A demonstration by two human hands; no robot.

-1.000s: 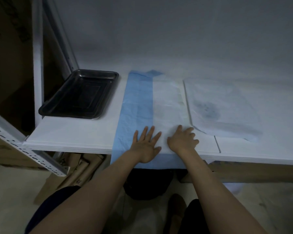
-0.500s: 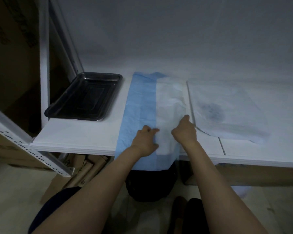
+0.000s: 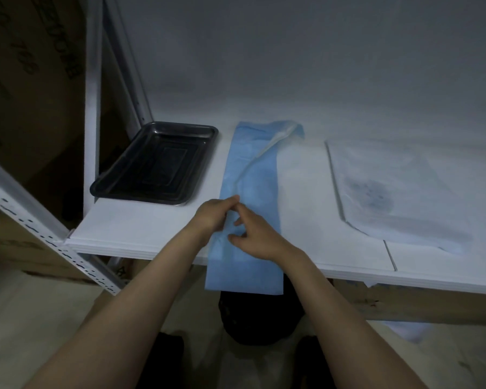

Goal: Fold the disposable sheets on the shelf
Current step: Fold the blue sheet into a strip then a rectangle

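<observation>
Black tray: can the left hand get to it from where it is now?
Probably yes. The black tray sits beside the blue sheet, left of the left hand, with bare shelf between; that hand would first release the sheet.

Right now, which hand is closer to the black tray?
Left. The left hand sits just right of the black tray; the right hand is farther right, on the blue sheet.

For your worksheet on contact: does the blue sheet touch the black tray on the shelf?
Apart. The head view shows a bare strip of white shelf between the blue sheet and the black tray.
</observation>
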